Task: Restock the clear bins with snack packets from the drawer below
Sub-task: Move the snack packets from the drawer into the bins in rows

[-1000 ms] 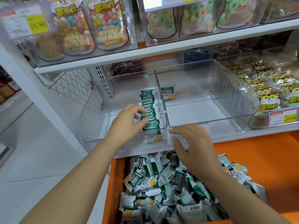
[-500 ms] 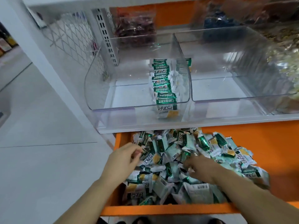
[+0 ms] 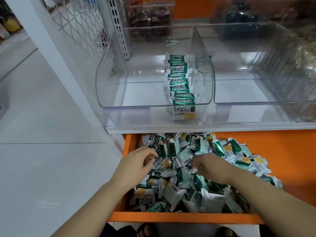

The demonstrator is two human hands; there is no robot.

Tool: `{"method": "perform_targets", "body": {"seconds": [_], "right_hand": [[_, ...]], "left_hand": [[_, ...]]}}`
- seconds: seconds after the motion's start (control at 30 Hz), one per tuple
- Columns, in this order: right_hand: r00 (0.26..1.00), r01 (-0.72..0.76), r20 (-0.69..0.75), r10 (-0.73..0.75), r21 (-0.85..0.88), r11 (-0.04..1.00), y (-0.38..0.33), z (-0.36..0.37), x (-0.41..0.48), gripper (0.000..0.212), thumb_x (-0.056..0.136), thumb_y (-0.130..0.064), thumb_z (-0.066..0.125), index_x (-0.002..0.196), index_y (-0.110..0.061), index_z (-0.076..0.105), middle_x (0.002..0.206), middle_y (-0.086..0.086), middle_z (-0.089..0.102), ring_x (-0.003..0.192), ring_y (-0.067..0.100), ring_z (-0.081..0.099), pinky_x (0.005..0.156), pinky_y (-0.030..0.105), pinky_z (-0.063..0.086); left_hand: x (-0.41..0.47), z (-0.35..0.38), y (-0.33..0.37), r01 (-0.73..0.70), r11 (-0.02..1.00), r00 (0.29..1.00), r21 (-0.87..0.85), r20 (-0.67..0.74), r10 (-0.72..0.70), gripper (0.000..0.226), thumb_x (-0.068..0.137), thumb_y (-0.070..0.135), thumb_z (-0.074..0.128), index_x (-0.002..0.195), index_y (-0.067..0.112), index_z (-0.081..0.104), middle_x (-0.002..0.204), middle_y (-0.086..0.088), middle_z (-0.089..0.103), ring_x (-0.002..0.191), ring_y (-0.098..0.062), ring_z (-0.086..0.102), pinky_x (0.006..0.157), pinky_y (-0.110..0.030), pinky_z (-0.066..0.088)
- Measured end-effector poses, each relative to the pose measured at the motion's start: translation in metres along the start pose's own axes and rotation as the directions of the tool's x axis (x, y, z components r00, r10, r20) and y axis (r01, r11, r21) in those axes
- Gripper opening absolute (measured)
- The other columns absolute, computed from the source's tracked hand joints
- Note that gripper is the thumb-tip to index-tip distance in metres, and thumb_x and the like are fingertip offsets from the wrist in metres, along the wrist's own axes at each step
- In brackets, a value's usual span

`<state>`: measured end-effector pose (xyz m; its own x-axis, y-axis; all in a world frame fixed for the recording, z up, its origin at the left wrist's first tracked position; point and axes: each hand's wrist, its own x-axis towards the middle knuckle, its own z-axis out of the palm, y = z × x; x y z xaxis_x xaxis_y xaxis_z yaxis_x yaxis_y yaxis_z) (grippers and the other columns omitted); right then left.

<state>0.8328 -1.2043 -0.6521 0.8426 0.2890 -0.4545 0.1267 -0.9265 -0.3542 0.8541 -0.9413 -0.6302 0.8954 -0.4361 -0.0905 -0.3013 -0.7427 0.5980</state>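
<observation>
Clear bins (image 3: 112,79): transparent hard plastic, glossy and smooth. Snack packets (image 3: 184,156): thin shiny film, green areas metallic, sealed ends crinkled. Drawer (image 3: 184,218): orange, smooth, matt painted finish. Shelf (image 3: 205,130): white, smooth. Mesh panel (image 3: 82,23): white-coated wire. Slotted upright (image 3: 119,28): grey metal. Floor (image 3: 42,168): pale, polished, reflective.

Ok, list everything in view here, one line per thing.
Left clear bin: one, transparent, on the shelf.
Right clear bin: one, transparent, beside the first.
Packet row: one row, green and white, along the right side of the first bin.
Loose packets: one heap, green, white and yellow, in the drawer.
Drawer: one, orange, pulled out below the shelf.
Shelf: one, white, above the drawer.
Wire mesh panel: one, white, upper left.
Dark red snacks: one container, behind the bins.
Left hand: on the heap's left, fingers curled, grip unclear.
Right hand: on the heap's middle, fingers curled, grip unclear.
</observation>
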Motion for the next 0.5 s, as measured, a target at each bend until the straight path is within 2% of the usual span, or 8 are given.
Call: {"method": "perform_targets", "body": {"seconds": [0.03,0.1,0.17,0.23,0.3,0.37,0.43,0.5], "right_hand": [[0.999,0.022,-0.043,-0.019,0.064,0.998,-0.006,-0.014,-0.006,0.013,0.091,-0.017,0.059,0.103,-0.016,0.063,0.109,-0.001,0.066,0.088,0.013,0.059,0.075,0.025,0.046],[0.990,0.095,-0.118,-0.072,0.210,0.973,-0.025,-0.042,-0.023,0.008,0.090,-0.016,0.062,0.093,-0.024,0.062,0.116,-0.009,0.065,0.081,0.002,0.061,0.073,0.017,0.048],[0.978,0.160,-0.180,-0.103,0.341,0.926,-0.045,-0.065,-0.043,0.022,0.089,-0.012,0.064,0.078,-0.029,0.054,0.119,-0.018,0.062,0.069,-0.009,0.058,0.062,0.009,0.044],[0.973,0.187,-0.211,-0.094,0.479,0.857,-0.059,-0.079,-0.061,0.025,0.088,-0.006,0.063,0.075,-0.024,0.054,0.121,-0.020,0.061,0.066,-0.013,0.059,0.055,0.007,0.041],[0.967,0.221,-0.235,-0.099,0.577,0.786,-0.068,-0.088,-0.076,0.018,0.088,-0.001,0.061,0.079,-0.016,0.057,0.120,-0.021,0.063,0.060,-0.008,0.059,0.050,0.007,0.038],[0.960,0.245,-0.264,-0.091,0.637,0.731,-0.075,-0.094,-0.087,0.012,0.088,-0.001,0.062,0.082,-0.011,0.059,0.119,-0.022,0.064,0.055,-0.004,0.056,0.051,0.011,0.037],[0.952,0.254,-0.303,-0.051,0.681,0.687,-0.080,-0.096,-0.095,0.010,0.087,0.002,0.062,0.084,-0.006,0.059,0.120,-0.021,0.062,0.056,-0.005,0.058,0.052,0.012,0.038],[0.938,0.273,-0.347,-0.010,0.719,0.639,-0.083,-0.097,-0.100,0.012,0.086,0.006,0.061,0.083,-0.005,0.059,0.121,-0.015,0.063,0.065,-0.002,0.066,0.057,0.009,0.043]], "left_hand": [[0.000,-0.004,0.008,-0.003,0.999,0.999,-0.041,0.037,0.005,0.019,0.093,0.022,0.058,0.108,0.033,0.063,0.095,0.027,0.054,0.089,0.011,0.052,0.074,-0.008,0.040],[0.000,-0.013,0.026,0.013,0.992,0.992,-0.129,0.127,0.004,0.023,0.093,0.023,0.059,0.113,0.035,0.060,0.103,0.025,0.056,0.091,0.015,0.050,0.073,-0.003,0.040],[0.000,-0.022,0.044,0.035,0.977,0.977,-0.211,0.211,0.011,0.030,0.093,0.029,0.060,0.121,0.039,0.054,0.109,0.029,0.053,0.094,0.021,0.048,0.076,-0.002,0.041],[-0.002,-0.032,0.059,0.061,0.950,0.958,-0.306,0.286,0.031,0.038,0.091,0.036,0.062,0.123,0.050,0.047,0.118,0.032,0.049,0.104,0.018,0.048,0.089,-0.012,0.045],[-0.004,-0.042,0.070,0.090,0.904,0.947,-0.417,0.317,0.052,0.044,0.089,0.036,0.065,0.117,0.061,0.042,0.127,0.031,0.048,0.115,0.009,0.051,0.099,-0.028,0.047],[-0.007,-0.050,0.078,0.099,0.866,0.946,-0.489,0.317,0.071,0.052,0.087,0.033,0.067,0.118,0.064,0.039,0.132,0.021,0.049,0.118,0.001,0.053,0.102,-0.035,0.047],[-0.009,-0.055,0.086,0.076,0.858,0.950,-0.507,0.299,0.093,0.058,0.079,0.043,0.069,0.124,0.064,0.038,0.134,0.011,0.052,0.123,-0.007,0.051,0.103,-0.040,0.045],[-0.012,-0.061,0.092,0.066,0.845,0.956,-0.531,0.277,0.099,0.064,0.070,0.053,0.068,0.124,0.066,0.036,0.136,0.008,0.052,0.130,-0.014,0.046,0.107,-0.044,0.040]]}}
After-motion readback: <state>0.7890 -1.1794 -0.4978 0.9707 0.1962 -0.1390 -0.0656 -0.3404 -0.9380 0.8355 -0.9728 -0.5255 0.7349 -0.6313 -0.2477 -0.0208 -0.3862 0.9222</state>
